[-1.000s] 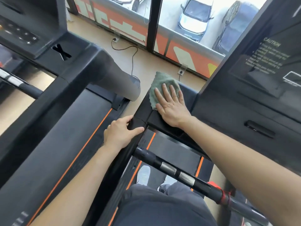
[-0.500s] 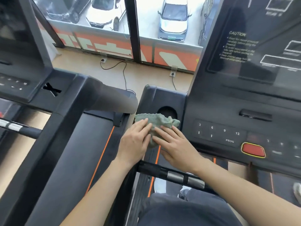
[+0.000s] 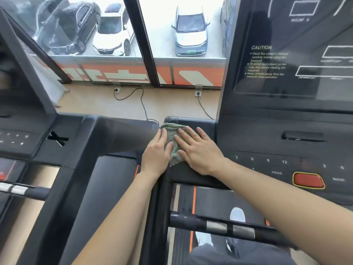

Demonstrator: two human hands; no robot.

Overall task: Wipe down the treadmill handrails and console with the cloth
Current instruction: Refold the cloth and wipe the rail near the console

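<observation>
**A:** Item one, the cloth [image 3: 172, 131]. Where is it?

**B:** Green, crumpled. It lies on the black wing [image 3: 193, 120] at the left end of the console [image 3: 267, 134], near the wing's far left corner.

**A:** Left hand [image 3: 155, 152]?

**B:** Fingers straight and together, laid flat over the cloth's left edge. It grips nothing. The palm sits just off the wing's left side.

**A:** Right hand [image 3: 199, 153]?

**B:** Flat, palm down, fingers spread. The fingers press on the right part of the cloth and the heel rests on the bare wing. It grips nothing either.

**A:** Console fittings?

**B:** A dark screen with a CAUTION panel at the far end. Nearer are number keys [image 3: 259, 159] marked 3, 6, 9 and 12, with a PROG label near them. A red button [image 3: 308, 180] with a yellow rim sits right of those.

**A:** Rails?

**B:** One black bar [image 3: 191, 221] with two silver pads crosses near the person, below the wing.

**A:** Remainder?

**B:** A belt [image 3: 212, 199] with an orange stripe and a white shoe [image 3: 237, 214] on it. A second treadmill [image 3: 76, 134] stands to the left. Two wall sockets [image 3: 198, 92] with cables are on the far floor edge. Parked cars [image 3: 191, 33] show beyond the window.
</observation>
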